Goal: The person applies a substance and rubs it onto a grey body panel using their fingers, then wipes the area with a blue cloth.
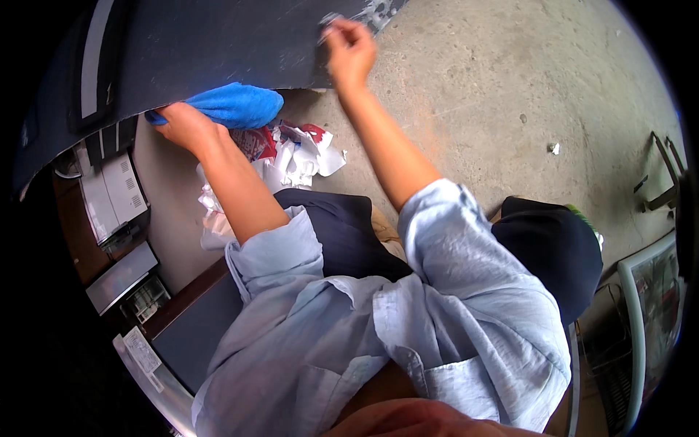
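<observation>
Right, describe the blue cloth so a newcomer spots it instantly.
Find the big dark panel across the top left. At its lower edge, the left hand holds a bunched cloth. It is bright blue, unlike the crumpled white and red scraps just below it in the picture.

No word or number comes through readable here! Down at lower left, a white label (143,349) sits on a curved silver panel (173,409), carrying rows of fine print, far too small to make out. And over on the floor (466,109), a red wrapper (256,144) shows pale marks, too blurred to tell whether they're lettering.
</observation>
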